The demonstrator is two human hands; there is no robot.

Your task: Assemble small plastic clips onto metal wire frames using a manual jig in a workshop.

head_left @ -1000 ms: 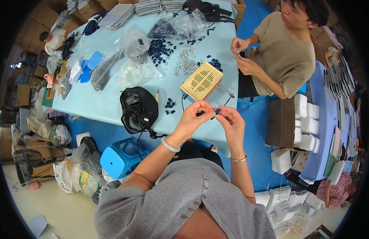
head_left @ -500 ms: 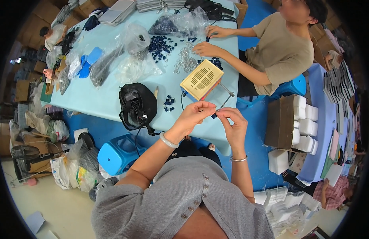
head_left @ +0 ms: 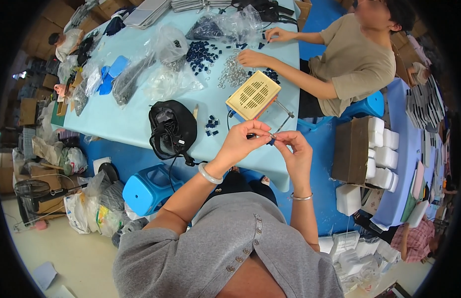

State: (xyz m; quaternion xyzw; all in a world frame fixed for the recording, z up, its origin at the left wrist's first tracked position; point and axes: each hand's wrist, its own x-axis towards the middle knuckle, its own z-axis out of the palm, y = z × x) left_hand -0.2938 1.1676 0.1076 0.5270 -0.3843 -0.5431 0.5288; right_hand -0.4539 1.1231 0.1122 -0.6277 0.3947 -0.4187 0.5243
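Observation:
Near the table's front edge, my left hand (head_left: 246, 141) and my right hand (head_left: 294, 149) meet with fingertips pinched. Between the right fingertips shows a small dark blue piece (head_left: 271, 141), partly hidden. What the left fingertips pinch is too small to make out. Just beyond my hands stands a cream box with a slotted top (head_left: 253, 95). From its right side extends a thin metal rod frame (head_left: 285, 110), its near end close to my fingertips. Left of the box lies a small group of dark blue pieces (head_left: 211, 125).
A black bag (head_left: 172, 128) sits at the table's front edge. Farther back lie a heap of blue pieces (head_left: 200, 55), clear small parts (head_left: 233, 70) and plastic bags (head_left: 173, 82). Across the right corner a co-worker (head_left: 359, 64) reaches over the table. A blue stool (head_left: 147, 187) stands at lower left.
My hands stay together, with the fingers shifted slightly around the small piece. The co-worker's far hand has moved a little right and back, away from the clear parts.

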